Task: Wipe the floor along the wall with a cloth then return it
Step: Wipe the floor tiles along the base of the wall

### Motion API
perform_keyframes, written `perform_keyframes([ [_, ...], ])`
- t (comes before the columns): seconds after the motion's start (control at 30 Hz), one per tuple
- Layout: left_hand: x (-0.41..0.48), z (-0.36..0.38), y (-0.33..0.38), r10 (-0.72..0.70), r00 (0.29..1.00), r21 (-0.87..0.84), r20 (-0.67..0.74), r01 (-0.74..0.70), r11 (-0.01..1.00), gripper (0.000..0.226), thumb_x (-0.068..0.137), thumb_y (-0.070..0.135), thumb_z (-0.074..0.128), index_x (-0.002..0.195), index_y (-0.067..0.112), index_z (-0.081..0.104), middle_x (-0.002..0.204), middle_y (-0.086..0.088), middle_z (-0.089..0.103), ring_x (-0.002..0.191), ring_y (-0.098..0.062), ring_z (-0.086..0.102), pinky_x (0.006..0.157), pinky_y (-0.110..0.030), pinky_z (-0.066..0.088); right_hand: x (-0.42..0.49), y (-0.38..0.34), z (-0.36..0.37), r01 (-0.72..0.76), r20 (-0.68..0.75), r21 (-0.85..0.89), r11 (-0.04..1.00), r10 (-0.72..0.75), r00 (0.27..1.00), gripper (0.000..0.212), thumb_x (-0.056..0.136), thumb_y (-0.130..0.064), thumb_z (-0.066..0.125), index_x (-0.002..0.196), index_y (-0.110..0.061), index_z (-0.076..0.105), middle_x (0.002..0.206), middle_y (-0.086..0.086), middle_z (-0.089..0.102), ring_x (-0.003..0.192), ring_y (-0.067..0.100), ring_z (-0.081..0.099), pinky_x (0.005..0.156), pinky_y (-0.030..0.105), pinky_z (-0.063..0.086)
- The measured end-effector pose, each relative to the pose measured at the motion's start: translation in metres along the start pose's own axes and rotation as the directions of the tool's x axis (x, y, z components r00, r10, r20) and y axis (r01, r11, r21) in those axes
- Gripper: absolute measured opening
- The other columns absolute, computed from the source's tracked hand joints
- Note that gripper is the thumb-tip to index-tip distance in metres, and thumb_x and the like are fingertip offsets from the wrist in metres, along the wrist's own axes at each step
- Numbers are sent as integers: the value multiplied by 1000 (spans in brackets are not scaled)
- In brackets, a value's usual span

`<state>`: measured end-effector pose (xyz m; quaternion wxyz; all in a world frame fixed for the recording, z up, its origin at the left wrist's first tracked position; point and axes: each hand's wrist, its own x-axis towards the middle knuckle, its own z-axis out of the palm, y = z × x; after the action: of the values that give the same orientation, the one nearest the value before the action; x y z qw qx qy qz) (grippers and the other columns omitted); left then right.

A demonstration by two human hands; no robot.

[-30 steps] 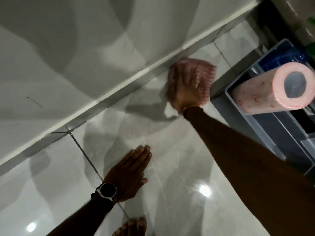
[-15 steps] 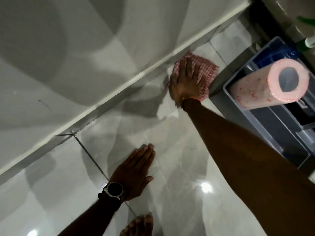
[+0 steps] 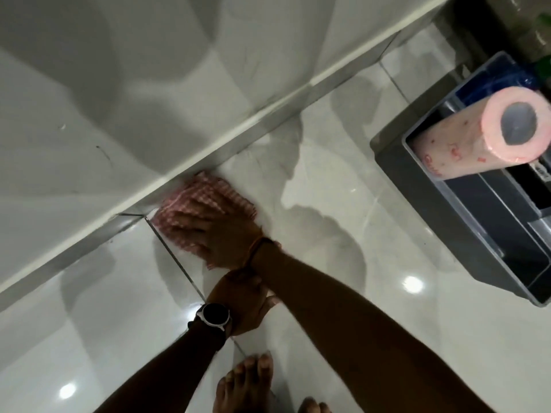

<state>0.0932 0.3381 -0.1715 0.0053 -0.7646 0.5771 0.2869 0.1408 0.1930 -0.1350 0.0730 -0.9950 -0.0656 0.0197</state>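
Observation:
A red-and-white checked cloth (image 3: 205, 193) lies flat on the glossy tiled floor (image 3: 343, 204), its far edge against the grey skirting of the white wall (image 3: 149, 84). My right hand (image 3: 220, 234) presses down on the cloth with fingers spread, blurred by motion. My left hand (image 3: 244, 302), with a black watch on its wrist, rests flat on the floor just behind it, partly hidden under my right forearm.
A grey plastic bin (image 3: 465, 210) stands at the right with a pink paper roll (image 3: 489, 135) leaning in it. My bare toes (image 3: 247, 380) show at the bottom. A tile joint (image 3: 176, 263) runs from the wall toward my feet.
My right hand has slid the cloth left along the wall, away from the bin, to the tile joint. My right forearm now crosses over my left hand.

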Motion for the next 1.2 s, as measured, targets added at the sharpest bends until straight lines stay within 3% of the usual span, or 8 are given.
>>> perform_keyframes([
  [0.2, 7, 8, -5, 46, 993, -28, -111, -49, 998, 83, 102, 52, 39, 165, 6, 13, 175, -15, 6, 162, -29, 3, 131, -43, 8, -7, 86, 45, -420, 153, 64, 905, 407, 900, 59, 107, -49, 31, 161, -27, 31, 167, 2, 31, 157, 34, 19, 123, 68, 9],
  [0.3, 7, 13, -5, 69, 985, -7, -159, -71, 997, 69, 102, 48, 42, 154, 3, 43, 163, -21, 40, 154, -36, 34, 128, -46, 19, 10, 51, 41, -550, 122, 110, 828, 538, 834, 62, 107, -51, 25, 164, -27, 18, 172, 3, 16, 158, 39, 6, 120, 72, -10],
  [0.43, 3, 16, -1, 80, 967, 0, -243, -82, 997, 78, 109, 40, 11, 97, 6, 80, 96, -16, 78, 90, -38, 77, 92, -52, 57, 9, -17, 50, -226, 145, 121, 967, 208, 967, 60, 107, -45, 33, 164, -30, 20, 172, 0, 16, 159, 36, 8, 123, 66, -13],
  [0.6, 6, 10, -1, 17, 988, -3, -155, -18, 1000, 69, 101, 48, 41, 151, 1, 48, 155, -21, 52, 145, -36, 48, 119, -47, 32, -10, 48, 53, 238, 116, 104, 966, -250, 961, 55, 102, -40, 36, 156, -30, 39, 163, 2, 41, 152, 35, 33, 123, 63, 22],
  [0.7, 9, 12, -2, 52, 981, 1, -187, -52, 999, 81, 98, 48, 44, 162, 2, 26, 172, -19, 20, 160, -34, 19, 125, -48, 21, -15, 126, 47, -105, 78, 53, 993, 100, 992, 56, 98, -38, 41, 152, -24, 48, 155, 8, 51, 144, 38, 46, 112, 70, 35],
  [0.87, 9, 18, -7, 61, 984, 37, -168, -56, 998, 84, 98, 49, 44, 164, 4, 19, 174, -17, 15, 161, -32, 13, 125, -48, 21, -6, 222, 35, -753, 70, 87, 653, 750, 658, 70, 104, -50, 33, 165, -24, 9, 172, 12, 8, 158, 41, 6, 121, 69, 0],
  [1.0, 9, 18, -7, 56, 988, 36, -142, -51, 998, 85, 98, 50, 44, 164, 4, 18, 174, -17, 12, 162, -31, 10, 126, -48, 19, 22, 222, 29, -893, 73, 252, 373, 913, 402, 68, 107, -52, 32, 165, -26, 9, 173, 6, 0, 158, 39, -4, 121, 71, -4],
  [1.2, 9, 16, -5, 55, 991, 47, -120, -49, 998, 86, 97, 49, 44, 164, 2, 19, 174, -19, 12, 161, -33, 10, 127, -49, 21, 3, 148, 46, -649, 61, 178, 740, 650, 758, 64, 107, -53, 25, 165, -28, 13, 173, 1, 10, 159, 36, 2, 121, 67, -7],
])
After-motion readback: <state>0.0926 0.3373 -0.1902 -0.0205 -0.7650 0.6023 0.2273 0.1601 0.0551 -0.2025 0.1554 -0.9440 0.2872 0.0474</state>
